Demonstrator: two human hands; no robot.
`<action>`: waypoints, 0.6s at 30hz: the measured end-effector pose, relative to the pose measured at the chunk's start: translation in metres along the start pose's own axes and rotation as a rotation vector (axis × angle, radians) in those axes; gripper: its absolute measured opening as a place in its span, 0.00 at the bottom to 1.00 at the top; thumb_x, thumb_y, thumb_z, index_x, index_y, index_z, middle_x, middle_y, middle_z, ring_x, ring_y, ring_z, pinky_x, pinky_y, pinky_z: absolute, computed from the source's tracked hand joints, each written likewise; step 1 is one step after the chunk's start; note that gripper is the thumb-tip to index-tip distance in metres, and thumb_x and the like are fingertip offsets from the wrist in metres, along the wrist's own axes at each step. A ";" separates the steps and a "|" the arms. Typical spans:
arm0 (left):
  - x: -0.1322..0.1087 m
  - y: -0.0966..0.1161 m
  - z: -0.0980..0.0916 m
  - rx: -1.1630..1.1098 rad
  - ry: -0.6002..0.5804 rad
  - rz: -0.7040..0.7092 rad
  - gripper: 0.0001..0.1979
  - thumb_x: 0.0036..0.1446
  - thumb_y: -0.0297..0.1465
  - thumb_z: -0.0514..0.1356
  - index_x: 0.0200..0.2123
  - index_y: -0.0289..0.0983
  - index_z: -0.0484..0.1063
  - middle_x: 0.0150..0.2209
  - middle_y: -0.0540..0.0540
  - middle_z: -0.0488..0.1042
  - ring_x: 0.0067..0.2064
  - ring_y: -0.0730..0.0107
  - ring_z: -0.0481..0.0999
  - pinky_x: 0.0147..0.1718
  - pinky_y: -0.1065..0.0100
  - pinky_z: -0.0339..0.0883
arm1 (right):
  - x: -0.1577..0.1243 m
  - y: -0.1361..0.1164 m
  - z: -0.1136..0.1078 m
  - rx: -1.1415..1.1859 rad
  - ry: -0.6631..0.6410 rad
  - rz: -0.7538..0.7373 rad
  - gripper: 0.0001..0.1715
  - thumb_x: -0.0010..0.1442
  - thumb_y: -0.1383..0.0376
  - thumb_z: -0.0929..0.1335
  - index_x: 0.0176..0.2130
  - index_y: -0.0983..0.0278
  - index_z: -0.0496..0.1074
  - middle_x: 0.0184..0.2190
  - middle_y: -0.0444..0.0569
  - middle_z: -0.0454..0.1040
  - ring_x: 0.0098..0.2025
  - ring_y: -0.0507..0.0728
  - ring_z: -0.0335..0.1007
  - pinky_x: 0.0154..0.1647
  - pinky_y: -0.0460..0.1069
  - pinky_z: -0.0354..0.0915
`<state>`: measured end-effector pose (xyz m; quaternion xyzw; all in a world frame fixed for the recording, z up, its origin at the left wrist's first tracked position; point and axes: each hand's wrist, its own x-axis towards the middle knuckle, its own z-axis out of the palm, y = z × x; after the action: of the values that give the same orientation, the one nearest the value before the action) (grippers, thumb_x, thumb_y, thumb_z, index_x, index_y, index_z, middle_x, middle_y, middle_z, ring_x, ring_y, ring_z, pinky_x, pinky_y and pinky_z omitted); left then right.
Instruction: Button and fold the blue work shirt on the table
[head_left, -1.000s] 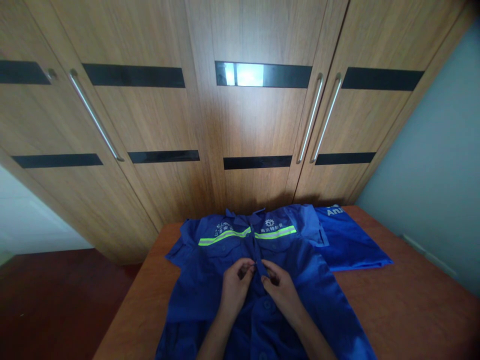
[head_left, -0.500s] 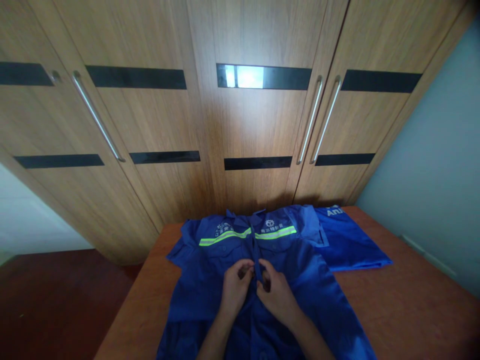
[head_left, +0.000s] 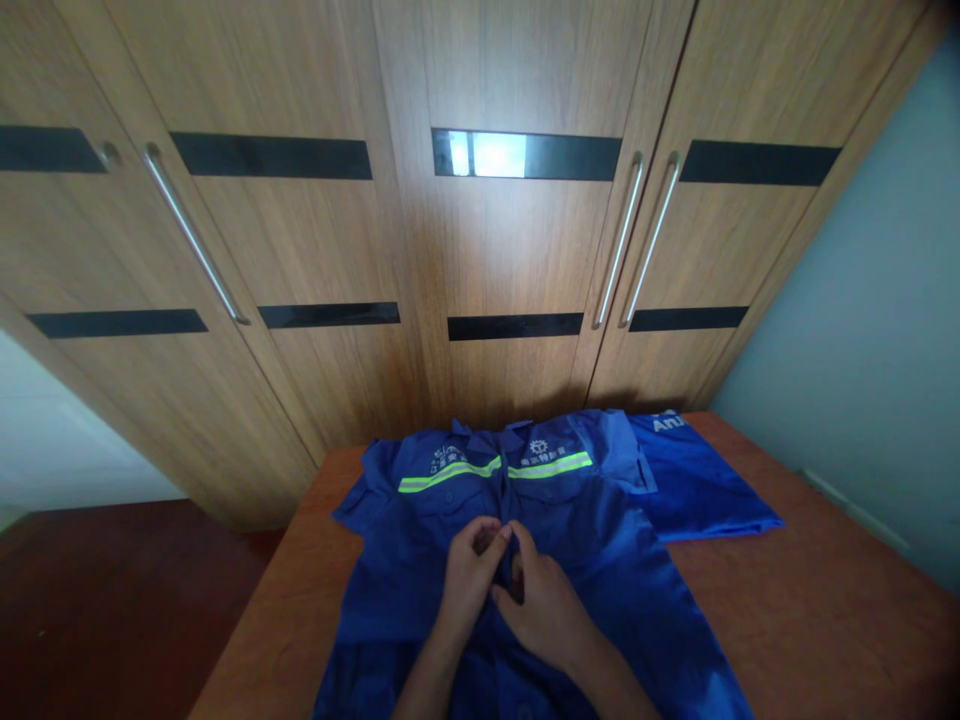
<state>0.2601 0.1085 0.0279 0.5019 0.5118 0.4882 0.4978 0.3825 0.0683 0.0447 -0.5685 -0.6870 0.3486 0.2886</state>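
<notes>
A blue short-sleeved work shirt (head_left: 622,580) lies spread out, front up, with its collar toward the wardrobe. Across its chest run yellow-green and silver reflective strips, with white lettering above them. My left hand (head_left: 471,570) pinches the shirt's front edge at the middle, below the chest strip. Right beside it, my right hand (head_left: 544,600) grips the other front edge, its fingertips meeting those of the left. Whatever button or buttonhole lies between the fingers is hidden.
The shirt rests on a reddish-brown wooden table (head_left: 817,620). A folded brighter blue cloth (head_left: 701,490) with white letters lies at the right, partly under the sleeve. Behind stands a wooden wardrobe (head_left: 510,240) with metal handles; a pale wall (head_left: 862,350) borders the right.
My right hand has shifted slightly left, bringing its fingertips against my left hand's. The front edge between them is now more covered. The left hand has barely moved.
</notes>
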 end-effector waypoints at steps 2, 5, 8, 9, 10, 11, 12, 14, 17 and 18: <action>0.000 -0.001 0.001 -0.002 0.010 0.000 0.14 0.49 0.42 0.64 0.29 0.35 0.74 0.28 0.48 0.76 0.32 0.66 0.75 0.33 0.69 0.67 | -0.001 0.002 0.000 0.110 -0.018 -0.020 0.41 0.52 0.69 0.66 0.63 0.69 0.52 0.26 0.44 0.74 0.29 0.55 0.72 0.31 0.47 0.62; 0.001 -0.001 0.000 0.008 0.021 0.011 0.14 0.50 0.42 0.63 0.30 0.35 0.75 0.28 0.48 0.76 0.33 0.65 0.75 0.34 0.69 0.67 | 0.000 0.009 0.002 0.297 0.000 -0.047 0.37 0.54 0.69 0.64 0.62 0.68 0.53 0.23 0.39 0.71 0.26 0.52 0.69 0.31 0.46 0.63; 0.001 -0.001 0.000 0.025 0.031 0.019 0.13 0.50 0.41 0.62 0.28 0.35 0.75 0.26 0.49 0.76 0.31 0.66 0.74 0.32 0.70 0.66 | 0.002 0.015 0.005 0.390 0.033 -0.016 0.30 0.57 0.67 0.62 0.59 0.66 0.58 0.20 0.38 0.69 0.23 0.52 0.67 0.28 0.46 0.62; 0.001 -0.002 0.000 0.030 0.033 0.021 0.12 0.49 0.40 0.62 0.28 0.35 0.75 0.26 0.49 0.75 0.30 0.66 0.74 0.31 0.70 0.66 | 0.004 0.017 0.005 0.382 0.047 -0.004 0.27 0.58 0.67 0.62 0.57 0.66 0.59 0.19 0.38 0.69 0.22 0.52 0.67 0.28 0.46 0.62; 0.001 -0.002 0.000 0.034 0.033 0.022 0.12 0.49 0.39 0.62 0.28 0.35 0.75 0.25 0.49 0.75 0.30 0.66 0.74 0.31 0.70 0.66 | 0.005 0.017 0.004 0.355 0.061 0.002 0.25 0.59 0.66 0.62 0.55 0.65 0.61 0.19 0.38 0.69 0.22 0.52 0.67 0.27 0.46 0.62; 0.001 -0.002 0.000 0.039 0.033 0.023 0.11 0.49 0.38 0.62 0.28 0.35 0.75 0.25 0.49 0.76 0.30 0.66 0.74 0.31 0.70 0.66 | 0.007 0.017 0.003 0.312 0.076 0.003 0.22 0.59 0.66 0.61 0.54 0.65 0.64 0.18 0.39 0.69 0.21 0.53 0.67 0.27 0.46 0.61; 0.001 -0.002 0.000 0.043 0.032 0.024 0.11 0.49 0.38 0.62 0.28 0.35 0.75 0.26 0.49 0.76 0.30 0.66 0.74 0.31 0.70 0.66 | 0.009 0.017 0.001 0.252 0.095 -0.004 0.20 0.60 0.66 0.61 0.52 0.64 0.66 0.19 0.39 0.70 0.22 0.53 0.67 0.27 0.46 0.61; 0.001 -0.003 0.000 0.049 0.024 0.028 0.10 0.49 0.37 0.62 0.28 0.35 0.76 0.26 0.49 0.77 0.30 0.66 0.75 0.31 0.70 0.66 | 0.013 0.015 -0.004 0.088 0.144 -0.028 0.16 0.61 0.65 0.60 0.48 0.63 0.69 0.21 0.42 0.71 0.24 0.54 0.69 0.29 0.47 0.60; 0.002 -0.004 0.000 0.054 0.012 0.041 0.10 0.49 0.36 0.62 0.29 0.35 0.76 0.26 0.48 0.77 0.30 0.65 0.76 0.32 0.69 0.67 | 0.018 0.012 -0.011 -0.176 0.211 -0.069 0.13 0.62 0.66 0.60 0.43 0.60 0.72 0.26 0.45 0.75 0.29 0.56 0.72 0.32 0.47 0.59; 0.002 -0.004 0.000 0.054 0.010 0.047 0.09 0.49 0.36 0.62 0.29 0.35 0.77 0.26 0.48 0.78 0.30 0.65 0.76 0.32 0.69 0.67 | 0.020 0.012 -0.013 -0.244 0.221 -0.082 0.13 0.62 0.67 0.61 0.41 0.59 0.73 0.27 0.45 0.76 0.30 0.56 0.73 0.33 0.47 0.59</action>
<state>0.2605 0.1102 0.0237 0.5245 0.5156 0.4882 0.4698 0.3958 0.0910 0.0429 -0.6057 -0.7109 0.1859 0.3053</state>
